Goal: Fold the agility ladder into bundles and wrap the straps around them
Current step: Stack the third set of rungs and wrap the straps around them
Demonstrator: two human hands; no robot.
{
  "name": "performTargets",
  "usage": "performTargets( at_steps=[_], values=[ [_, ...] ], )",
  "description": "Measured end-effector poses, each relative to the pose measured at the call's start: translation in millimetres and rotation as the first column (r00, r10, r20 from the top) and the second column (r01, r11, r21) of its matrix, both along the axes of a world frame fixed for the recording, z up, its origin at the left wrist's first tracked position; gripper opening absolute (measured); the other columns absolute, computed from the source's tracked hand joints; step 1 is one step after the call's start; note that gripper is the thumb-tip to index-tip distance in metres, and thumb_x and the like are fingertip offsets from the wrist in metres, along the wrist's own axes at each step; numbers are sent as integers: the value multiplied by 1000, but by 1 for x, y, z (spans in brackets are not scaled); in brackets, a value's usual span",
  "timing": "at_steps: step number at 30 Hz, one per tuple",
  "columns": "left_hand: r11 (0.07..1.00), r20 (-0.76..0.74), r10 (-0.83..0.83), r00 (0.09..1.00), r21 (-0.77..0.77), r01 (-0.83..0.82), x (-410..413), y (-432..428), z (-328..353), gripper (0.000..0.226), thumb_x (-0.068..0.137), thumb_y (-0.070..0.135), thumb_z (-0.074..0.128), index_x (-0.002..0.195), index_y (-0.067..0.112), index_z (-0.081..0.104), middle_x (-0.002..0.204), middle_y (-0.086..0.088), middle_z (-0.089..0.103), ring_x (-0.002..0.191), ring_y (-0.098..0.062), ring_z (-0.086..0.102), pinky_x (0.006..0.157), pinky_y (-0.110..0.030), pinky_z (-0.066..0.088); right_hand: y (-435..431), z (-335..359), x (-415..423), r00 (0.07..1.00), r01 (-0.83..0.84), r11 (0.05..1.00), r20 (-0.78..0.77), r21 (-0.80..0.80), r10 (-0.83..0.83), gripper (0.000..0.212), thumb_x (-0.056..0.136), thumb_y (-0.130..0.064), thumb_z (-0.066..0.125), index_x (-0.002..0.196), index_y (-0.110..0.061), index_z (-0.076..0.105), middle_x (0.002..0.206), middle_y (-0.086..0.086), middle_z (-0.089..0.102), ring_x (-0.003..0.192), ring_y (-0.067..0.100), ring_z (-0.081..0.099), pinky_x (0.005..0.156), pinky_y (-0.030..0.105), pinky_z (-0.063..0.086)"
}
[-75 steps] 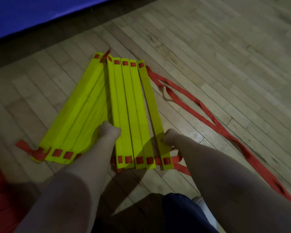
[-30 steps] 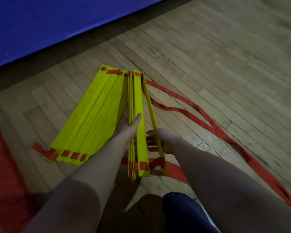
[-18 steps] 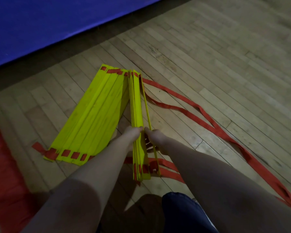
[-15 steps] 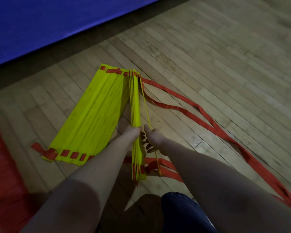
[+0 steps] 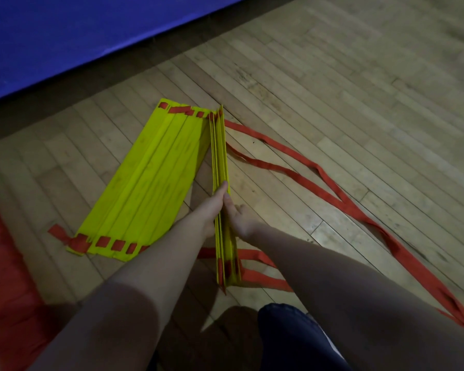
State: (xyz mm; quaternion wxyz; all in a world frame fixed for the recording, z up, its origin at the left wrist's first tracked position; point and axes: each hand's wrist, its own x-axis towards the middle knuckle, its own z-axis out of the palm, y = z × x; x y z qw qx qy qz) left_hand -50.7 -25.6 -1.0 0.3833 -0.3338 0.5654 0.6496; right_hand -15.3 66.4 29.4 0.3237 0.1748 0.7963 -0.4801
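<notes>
Pale plank floor [image 5: 359, 89] lies under everything, and my agility ladder sits on it left of centre. Its yellow rungs are in two groups. The upright bundle [image 5: 220, 156] stands on its long edge, running from near me to far, with the rungs stacked face to face. My left grip [image 5: 213, 208] presses its left face, with one digit stretched forward along the top edge; the other fingers are hidden behind the stack, so I cannot tell whether they curl. My right grip [image 5: 240, 218] presses the right face, thumb laid against the rungs and fingers loose and spread toward the floor, pinching nothing. The two grips sandwich the stack about halfway along it.

Touching the upright bundle at its far end, the flat bundle [image 5: 150, 188] lies to the left, its rungs overlapping like slats and angled from near left to far right. Red webbing shows through slots at both of its ends.

Loose red straps [image 5: 306, 170] leave the far end of the upright bundle and trail right across the planks, merging and running off toward the near right corner. Shorter red loops poke out on the floor beside the stack's near end.

Beyond the ladder a blue mat [image 5: 65, 36] fills the far left. At the near left edge lies a red mat [image 5: 3, 277]. My dark-trousered knee [image 5: 292, 338] is nearest, between my forearms.
</notes>
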Motion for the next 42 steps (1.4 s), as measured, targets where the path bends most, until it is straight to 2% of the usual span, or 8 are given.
performTargets(
  at_steps=[5, 8, 11, 16, 26, 36, 39, 42],
  values=[
    [999, -40, -48, 998, -23, 47, 0, -10, -3, 63, 80, 54, 73, 118, 5, 65, 79, -11, 68, 73, -26, 66, 63, -35, 55, 12, 0, -2, 1000, -5, 1000, -2, -6, 5, 82, 94, -66, 33, 139, 2, 36, 136, 18, 50, 118, 30, 52, 97, 42, 43],
    [998, -45, -51, 998, -26, 50, -2, -16, -5, 62, 71, 53, 77, 104, 2, 67, 71, -13, 66, 66, -29, 66, 62, -37, 55, 20, 10, -11, 995, 48, 990, 92, -135, -36, 47, 101, -32, 40, 131, 0, 54, 117, 16, 56, 101, 26, 52, 78, 35, 46],
    [997, -113, -13, 994, -75, 4, -5, -18, -2, 39, 88, 48, 60, 81, 10, 59, 57, -2, 55, 51, -17, 51, 52, -26, 42, 37, 16, -5, 960, -60, 965, 249, -256, 126, 37, 92, -4, 40, 125, 4, 56, 104, 14, 62, 96, 27, 57, 94, 42, 48],
    [990, -87, 125, 988, 74, -119, -9, -21, 2, 32, 93, 36, 55, 71, 14, 46, 48, 4, 38, 32, -10, 36, 34, -17, 33, 40, 5, 11, 433, -454, 677, 521, -579, 736, 42, 93, -12, 51, 135, -8, 48, 125, 12, 54, 112, 26, 54, 106, 46, 36],
    [975, -142, 190, 971, 143, -170, -12, -35, 11, 25, 92, 2, 41, 69, 10, 43, 41, 1, 39, 30, -10, 36, 33, -15, 31, 81, 5, 16, 338, -601, 659, 603, -452, 722, 22, 103, -27, 43, 106, -20, 64, 111, -2, 67, 110, 20, 58, 106, 43, 40],
    [935, -108, 318, 942, 203, -292, -17, -44, 26, 14, 94, 17, 45, 80, 13, 46, 44, 1, 38, 30, -11, 31, 35, -13, 24, 72, 8, 12, 421, -664, 681, 597, -310, 682, 21, 101, -31, 48, 106, -21, 66, 108, -5, 68, 109, 17, 59, 111, 45, 29],
    [966, -104, 197, 975, 189, -175, -15, -46, 27, 20, 95, 15, 40, 76, 9, 42, 38, 2, 32, 27, -10, 27, 32, -12, 19, 69, 8, 1, 722, -528, 841, 457, -119, 519, 29, 98, -19, 54, 125, -14, 60, 131, 6, 59, 127, 24, 50, 110, 42, 37],
    [979, -117, 26, 993, 202, -2, -7, -47, 30, 30, 93, 7, 32, 64, 13, 31, 35, 2, 27, 26, -10, 24, 30, -12, 18, 65, 10, -20, 983, -81, 982, 147, -168, 106, 26, 96, -19, 52, 119, -13, 62, 124, 7, 63, 119, 25, 56, 104, 39, 43]
  ],
)
